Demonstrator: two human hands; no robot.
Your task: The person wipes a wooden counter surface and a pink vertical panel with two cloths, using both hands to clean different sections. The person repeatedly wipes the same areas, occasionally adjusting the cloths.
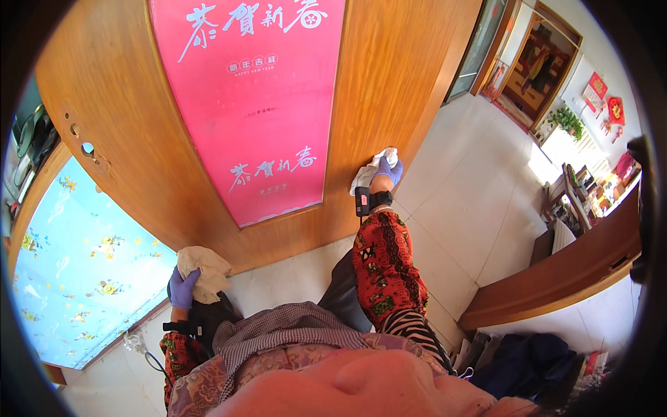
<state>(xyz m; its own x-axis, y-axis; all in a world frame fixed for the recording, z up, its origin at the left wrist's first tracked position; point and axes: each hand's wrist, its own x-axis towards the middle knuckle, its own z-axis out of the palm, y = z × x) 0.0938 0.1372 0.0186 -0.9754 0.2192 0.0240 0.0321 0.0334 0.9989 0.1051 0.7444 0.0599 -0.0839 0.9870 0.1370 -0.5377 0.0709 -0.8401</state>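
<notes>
In a purple glove, my right hand presses a white cloth against the lower right part of a wooden door. My left hand, gloved the same way, grips a beige cloth low beside the door's bottom edge, over my dark trouser leg. A pink panel with white festive lettering fills the middle of the door. Near the door's left edge, round holes show where lock hardware would sit. The fingertips of my right hand are partly hidden by the cloth.
A panel with blue cartoon print stands at the left. Pale floor tiles run along the right towards a far doorway. A wooden door edge juts in at the right, above dark fabric. A cluttered shelf stands beyond it.
</notes>
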